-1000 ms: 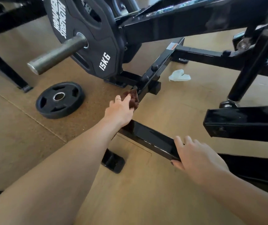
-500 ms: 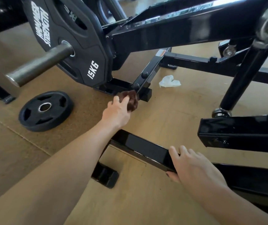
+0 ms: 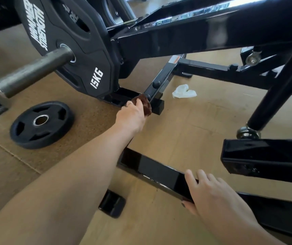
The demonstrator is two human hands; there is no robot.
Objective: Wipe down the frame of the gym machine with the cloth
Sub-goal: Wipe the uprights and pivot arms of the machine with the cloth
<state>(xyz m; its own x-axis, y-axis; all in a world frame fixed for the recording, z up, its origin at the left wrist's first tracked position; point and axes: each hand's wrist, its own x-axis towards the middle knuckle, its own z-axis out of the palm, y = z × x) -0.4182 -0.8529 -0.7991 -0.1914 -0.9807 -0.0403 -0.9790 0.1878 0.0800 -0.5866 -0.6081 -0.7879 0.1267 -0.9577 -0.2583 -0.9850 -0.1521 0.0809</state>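
The gym machine's black steel frame [image 3: 203, 32] fills the upper view, with a low slanted bar [image 3: 161, 82] running down to a floor foot [image 3: 157, 106]. My left hand [image 3: 131, 117] holds a bunched brown cloth [image 3: 146, 106] and presses it against the lower end of that slanted bar. My right hand [image 3: 210, 197] grips the near floor beam [image 3: 154, 170] of the frame, fingers over its top and thumb under its edge.
A 15 kg plate [image 3: 71, 50] hangs on a steel sleeve [image 3: 30, 73] at upper left. A small weight plate [image 3: 41, 124] lies flat on the floor. A crumpled white tissue [image 3: 184, 92] lies beyond the slanted bar. A black upright post [image 3: 276, 92] stands at right.
My left hand with the cloth has slid further along the frame, up to the slanted bar's lower end. My right hand has kept its grip on the floor beam.
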